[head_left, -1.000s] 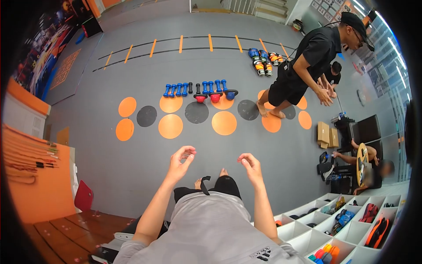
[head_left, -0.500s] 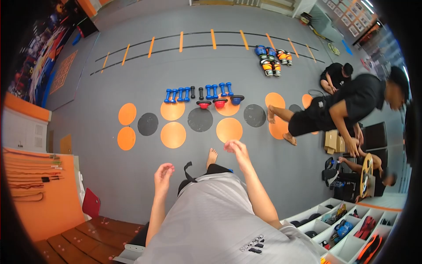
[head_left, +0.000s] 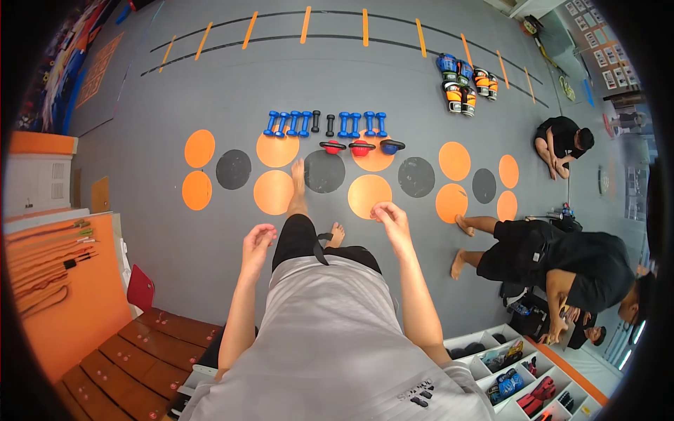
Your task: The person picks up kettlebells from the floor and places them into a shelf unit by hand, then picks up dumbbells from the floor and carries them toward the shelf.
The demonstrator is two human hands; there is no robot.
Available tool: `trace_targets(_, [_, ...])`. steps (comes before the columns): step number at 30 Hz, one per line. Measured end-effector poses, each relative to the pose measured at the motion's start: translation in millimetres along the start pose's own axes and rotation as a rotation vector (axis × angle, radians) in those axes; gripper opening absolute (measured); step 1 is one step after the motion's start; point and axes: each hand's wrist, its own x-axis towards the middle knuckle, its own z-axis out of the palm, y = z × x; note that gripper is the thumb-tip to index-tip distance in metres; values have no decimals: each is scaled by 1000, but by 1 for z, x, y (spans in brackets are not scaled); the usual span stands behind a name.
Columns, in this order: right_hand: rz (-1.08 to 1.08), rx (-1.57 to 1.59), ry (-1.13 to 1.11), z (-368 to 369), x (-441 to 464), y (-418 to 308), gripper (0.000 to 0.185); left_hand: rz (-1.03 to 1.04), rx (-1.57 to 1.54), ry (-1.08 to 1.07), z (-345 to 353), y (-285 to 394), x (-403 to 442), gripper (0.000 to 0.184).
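My left hand (head_left: pixel 258 245) is raised in front of my left thigh, its fingers loosely curled and apart, holding nothing. My right hand (head_left: pixel 390 223) is raised above the grey floor, fingers bent and apart, also with nothing in it; its fingertips overlap the lower edge of an orange floor circle (head_left: pixel 368 194). Beyond both hands lies a row of blue dumbbells (head_left: pixel 304 124) with two black dumbbells (head_left: pixel 330 125) among them. Two red kettlebells (head_left: pixel 361 148) and a blue kettlebell (head_left: pixel 391 146) stand just below the row. One of my bare feet (head_left: pixel 298 184) is forward, beside an orange circle.
A person in black (head_left: pixel 569 259) bends forward at the right; another person (head_left: pixel 562 144) sits on the floor behind. Boxing gloves (head_left: pixel 460 97) lie near the floor ladder markings (head_left: pixel 365 28). White shelving (head_left: pixel 484 372) is at lower right, a red chair (head_left: pixel 140 288) at left.
One foot has come forward toward the circles. My right hand has moved slightly right, fingers more bent. The standing person has moved down the view on the right, bending lower.
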Motion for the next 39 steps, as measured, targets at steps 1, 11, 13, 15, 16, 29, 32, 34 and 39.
trace_targets(1, [42,10,44,-3,8,5,15,1,28,-37,4,11,19,17])
trace_targets(11, [290,-51,328,-18,160,20,20,36,333,-391,90,19,366,16])
trace_targets(13, [297,-20,345,-19,222,45,21,-39,408,-415,108,-31,449,18])
trace_targets(15, [448,93,342,-17,305,76,23,6,619,-440,142,-65,526,13])
trace_targets(16, [548,148,344,-14,341,104,24,-39,730,-457,158,-69,553,12])
trace_targets(29, [178,-1003,-115,50,683,511,41,281,1360,-490,277,-351,789,53])
trace_targets(32, [300,-1148,-285,45,695,523,39,21,1425,-687,273,-368,801,46])
trace_targets(34, [284,-1177,-328,42,697,522,36,51,1394,-680,263,-375,800,41])
trace_targets(39, [439,-783,-420,24,665,451,37,91,1194,-694,244,-285,732,43])
